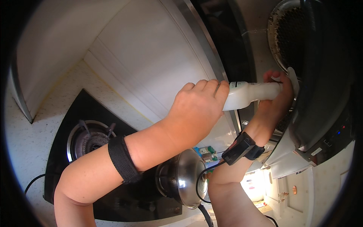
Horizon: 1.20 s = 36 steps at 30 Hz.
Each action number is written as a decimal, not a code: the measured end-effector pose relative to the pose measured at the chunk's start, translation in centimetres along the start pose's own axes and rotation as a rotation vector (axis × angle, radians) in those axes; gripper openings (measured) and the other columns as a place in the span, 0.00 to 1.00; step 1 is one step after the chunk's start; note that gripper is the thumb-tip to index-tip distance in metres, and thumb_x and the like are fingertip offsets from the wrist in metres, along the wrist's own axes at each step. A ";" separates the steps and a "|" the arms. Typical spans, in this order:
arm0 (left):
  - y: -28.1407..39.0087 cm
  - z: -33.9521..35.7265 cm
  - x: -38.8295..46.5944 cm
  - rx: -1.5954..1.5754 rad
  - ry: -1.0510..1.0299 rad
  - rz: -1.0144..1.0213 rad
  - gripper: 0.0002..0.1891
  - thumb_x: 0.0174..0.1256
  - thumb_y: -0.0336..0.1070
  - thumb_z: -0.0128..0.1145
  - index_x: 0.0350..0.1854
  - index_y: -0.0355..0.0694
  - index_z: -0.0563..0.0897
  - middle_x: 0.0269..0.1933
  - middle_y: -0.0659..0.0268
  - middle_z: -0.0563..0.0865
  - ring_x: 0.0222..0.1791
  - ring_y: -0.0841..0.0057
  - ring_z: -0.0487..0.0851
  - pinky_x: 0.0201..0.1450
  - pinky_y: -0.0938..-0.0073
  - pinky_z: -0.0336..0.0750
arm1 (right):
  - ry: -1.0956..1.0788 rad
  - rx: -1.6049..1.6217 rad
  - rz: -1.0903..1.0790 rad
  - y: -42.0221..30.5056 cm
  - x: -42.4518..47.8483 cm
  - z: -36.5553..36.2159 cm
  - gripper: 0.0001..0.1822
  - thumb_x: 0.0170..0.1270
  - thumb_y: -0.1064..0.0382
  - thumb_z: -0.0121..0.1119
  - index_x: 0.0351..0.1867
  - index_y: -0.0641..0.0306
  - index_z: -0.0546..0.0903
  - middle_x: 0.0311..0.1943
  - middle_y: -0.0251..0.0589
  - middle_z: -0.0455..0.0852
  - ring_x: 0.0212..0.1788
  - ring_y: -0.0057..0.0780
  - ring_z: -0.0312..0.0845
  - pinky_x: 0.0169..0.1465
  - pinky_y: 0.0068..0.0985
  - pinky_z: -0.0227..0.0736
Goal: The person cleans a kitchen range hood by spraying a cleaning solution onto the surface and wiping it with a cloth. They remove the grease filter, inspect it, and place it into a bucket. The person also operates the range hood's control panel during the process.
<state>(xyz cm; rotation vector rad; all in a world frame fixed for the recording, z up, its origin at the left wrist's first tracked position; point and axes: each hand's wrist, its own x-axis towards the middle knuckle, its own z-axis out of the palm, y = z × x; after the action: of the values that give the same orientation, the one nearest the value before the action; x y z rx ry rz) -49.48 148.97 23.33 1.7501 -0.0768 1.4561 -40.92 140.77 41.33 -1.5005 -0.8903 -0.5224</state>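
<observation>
A white plastic bottle [240,96] bearing writing is held tilted, almost level, in front of the range hood [320,93]. My left hand [202,105] grips the bottle's base end. Around its far, narrower end wraps my right hand [276,90], close to the hood's round mesh filter [289,37]. A white piece [294,81], perhaps the bottle's spray head, shows past the right hand; shadow and the hand hide part of it. Both wrists wear black straps, with a small black box on the right one.
Below lies a black glass gas hob [85,113] with a burner [93,139]. A pan with a shiny metal lid [191,178] stands on it between my forearms, its handle towards the bottom edge. Pale wall panels [147,51] rise behind. Small packages [208,153] sit beyond the pan. Black cables hang by both arms.
</observation>
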 end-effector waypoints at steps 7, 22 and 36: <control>1.5 -0.5 0.3 -0.146 -0.097 -0.020 0.37 0.51 0.32 0.69 0.65 0.32 0.67 0.56 0.47 0.78 0.51 0.51 0.80 0.52 0.61 0.76 | -0.126 0.130 0.065 1.1 -4.0 3.1 0.12 0.59 0.70 0.62 0.43 0.73 0.78 0.38 0.49 0.84 0.41 0.39 0.84 0.53 0.35 0.81; 4.2 1.4 -0.5 -0.122 -0.195 -0.050 0.30 0.56 0.31 0.66 0.62 0.37 0.70 0.52 0.51 0.80 0.46 0.48 0.81 0.47 0.58 0.79 | 0.044 0.150 0.203 3.0 -2.7 -2.0 0.10 0.63 0.71 0.58 0.44 0.73 0.78 0.34 0.50 0.83 0.37 0.41 0.83 0.46 0.35 0.83; 11.3 14.1 -3.0 -0.022 -0.286 0.151 0.29 0.55 0.30 0.66 0.61 0.37 0.72 0.52 0.52 0.81 0.49 0.53 0.81 0.51 0.60 0.77 | 0.208 0.281 0.125 5.4 -4.9 -21.2 0.14 0.64 0.66 0.61 0.48 0.72 0.79 0.38 0.46 0.85 0.39 0.33 0.82 0.46 0.30 0.79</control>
<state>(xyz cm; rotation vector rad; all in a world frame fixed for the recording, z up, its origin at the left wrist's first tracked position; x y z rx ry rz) -45.34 131.54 27.37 1.9588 -0.3807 1.2939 -35.84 119.34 37.26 -1.2126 -0.6718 -0.4331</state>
